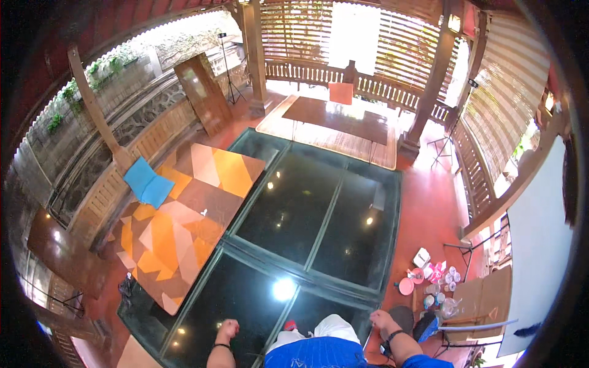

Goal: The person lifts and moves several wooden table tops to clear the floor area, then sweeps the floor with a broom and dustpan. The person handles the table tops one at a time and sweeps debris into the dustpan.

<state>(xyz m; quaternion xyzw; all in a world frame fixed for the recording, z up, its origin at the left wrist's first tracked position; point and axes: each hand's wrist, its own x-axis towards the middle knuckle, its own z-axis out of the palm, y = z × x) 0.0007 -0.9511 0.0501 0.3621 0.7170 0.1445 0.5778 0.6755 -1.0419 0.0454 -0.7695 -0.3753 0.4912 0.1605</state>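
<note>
My left hand (229,329) hangs above the dark glass floor panels (245,288), its fingers curled in and nothing visible in them. A dark band circles that wrist. On the other side of my blue shirt and white trousers, my right hand (381,319) is also loosely closed, with a dark band at the wrist and no object showing. Both hands are apart from the things around. Nearest to my right hand are a dark rounded thing (402,320) and a broom-like tool with blue bristles (426,327). Part of a red item (290,325) shows by my trousers.
An orange-and-brown patterned rug (178,245) lies left with a blue folding floor seat (149,183). A low brown table (337,119) and an orange seat (341,93) stand ahead. Pink bowls (406,286), jars (440,299) and a cardboard sheet (481,300) lie right.
</note>
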